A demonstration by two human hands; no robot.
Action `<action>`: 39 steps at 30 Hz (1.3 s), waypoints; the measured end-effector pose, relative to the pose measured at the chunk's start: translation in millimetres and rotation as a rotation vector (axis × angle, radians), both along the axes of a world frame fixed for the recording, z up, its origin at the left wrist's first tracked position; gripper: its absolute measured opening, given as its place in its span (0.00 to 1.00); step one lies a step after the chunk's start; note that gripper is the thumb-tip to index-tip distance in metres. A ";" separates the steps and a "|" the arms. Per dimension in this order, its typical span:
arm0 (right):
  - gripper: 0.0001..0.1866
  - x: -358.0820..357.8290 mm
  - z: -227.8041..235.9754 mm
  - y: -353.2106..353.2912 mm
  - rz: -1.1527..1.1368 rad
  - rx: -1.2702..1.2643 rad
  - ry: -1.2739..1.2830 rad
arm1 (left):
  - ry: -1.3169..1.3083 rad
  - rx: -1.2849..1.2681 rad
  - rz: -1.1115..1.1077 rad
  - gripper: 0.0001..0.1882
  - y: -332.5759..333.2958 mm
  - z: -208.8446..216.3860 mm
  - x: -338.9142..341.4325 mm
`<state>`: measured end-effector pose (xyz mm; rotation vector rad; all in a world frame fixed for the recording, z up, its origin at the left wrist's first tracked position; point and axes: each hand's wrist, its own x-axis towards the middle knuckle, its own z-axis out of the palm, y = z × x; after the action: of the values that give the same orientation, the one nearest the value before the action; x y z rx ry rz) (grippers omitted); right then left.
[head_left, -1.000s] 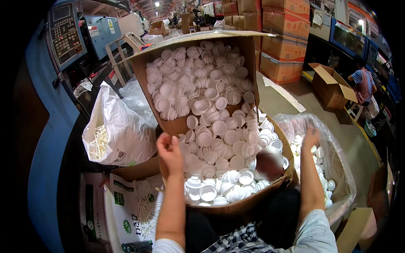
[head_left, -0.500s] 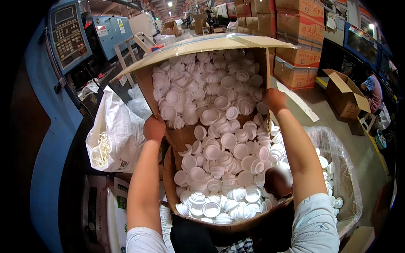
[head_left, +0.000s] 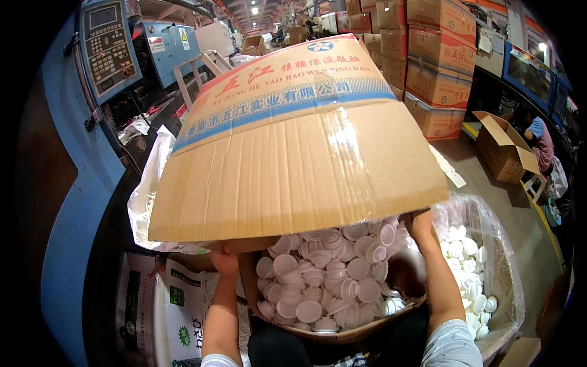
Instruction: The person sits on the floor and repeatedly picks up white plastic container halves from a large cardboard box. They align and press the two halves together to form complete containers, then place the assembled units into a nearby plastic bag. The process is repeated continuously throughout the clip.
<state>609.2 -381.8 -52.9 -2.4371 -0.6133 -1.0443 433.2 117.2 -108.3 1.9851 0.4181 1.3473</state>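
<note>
A large cardboard carton (head_left: 293,177) is tipped over a lower cardboard box (head_left: 361,333), its broad printed panel facing me. White plastic cup-shaped caps (head_left: 333,269) lie heaped in the lower box, below the carton's near edge. My left hand (head_left: 225,258) is closed on the carton at its near left corner, fingers partly hidden beneath the panel. At the near right corner, my right hand (head_left: 419,225) grips it too. The panel hides the carton's inside.
Right of the box stands a clear plastic-lined container (head_left: 510,269) of similar caps. A white woven sack (head_left: 156,162) is at left, near a blue machine (head_left: 79,183). Beyond are stacked cartons (head_left: 440,79), an open carton (head_left: 504,150) and a seated person (head_left: 541,137).
The carton has tipped further, its near edge dropping toward me. Its outer panel now covers the opening where caps showed. Both my hands have come lower and nearer, still holding it.
</note>
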 end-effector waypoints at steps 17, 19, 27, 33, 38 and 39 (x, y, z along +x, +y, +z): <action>0.26 42.2 24.7 -13.1 -0.246 0.327 0.372 | -0.100 0.528 0.029 0.17 -55.8 81.3 23.3; 0.22 18.5 4.6 -0.4 -0.143 0.278 0.430 | -0.063 0.659 -0.144 0.18 -71.6 78.6 20.8; 0.28 52.5 55.9 109.5 0.312 0.091 0.175 | 0.123 0.574 -0.317 0.18 -42.4 76.5 135.2; 0.37 126.9 62.6 200.1 0.391 -0.104 0.464 | 0.496 0.455 -0.012 0.35 -21.3 88.0 216.2; 0.35 208.6 10.0 208.9 0.447 -0.537 0.349 | 0.858 0.557 -0.005 0.36 -50.9 73.1 242.5; 0.35 196.5 10.9 224.1 0.385 -0.441 0.461 | 0.879 0.596 0.010 0.36 -41.4 58.3 238.4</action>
<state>805.7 -157.6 -42.1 -2.6323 -1.1766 -0.1903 671.5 75.8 -49.9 3.0408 0.4363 0.5437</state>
